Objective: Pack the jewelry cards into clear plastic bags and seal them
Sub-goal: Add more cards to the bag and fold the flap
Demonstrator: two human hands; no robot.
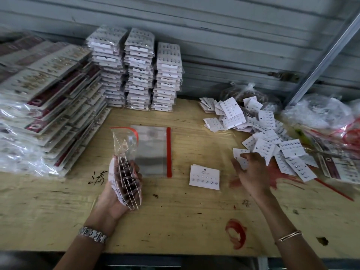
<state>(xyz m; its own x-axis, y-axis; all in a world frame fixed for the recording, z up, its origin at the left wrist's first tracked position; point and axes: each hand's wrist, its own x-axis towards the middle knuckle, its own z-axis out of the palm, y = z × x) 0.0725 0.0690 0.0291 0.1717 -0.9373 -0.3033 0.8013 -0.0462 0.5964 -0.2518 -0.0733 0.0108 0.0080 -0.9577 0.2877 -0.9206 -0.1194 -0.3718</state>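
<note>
The fingers of the left hand [112, 201] are clenched round a bag [124, 145] of cards [126, 184], low centre-left. It is held upright with its red-edged mouth gaping, likely so more can drop in. The right hand [251, 172], fingers spread and released, touches the near edge of the loose pile [268, 141] at right, seemingly reaching for the next card; none is plainly pinched. Between the hands a small stack [204, 177], probably set ready, and a flat spare bag [152, 151] lie on the bench [175, 221]. Packed stacks [136, 75] stand upper left, away from the work.
</note>
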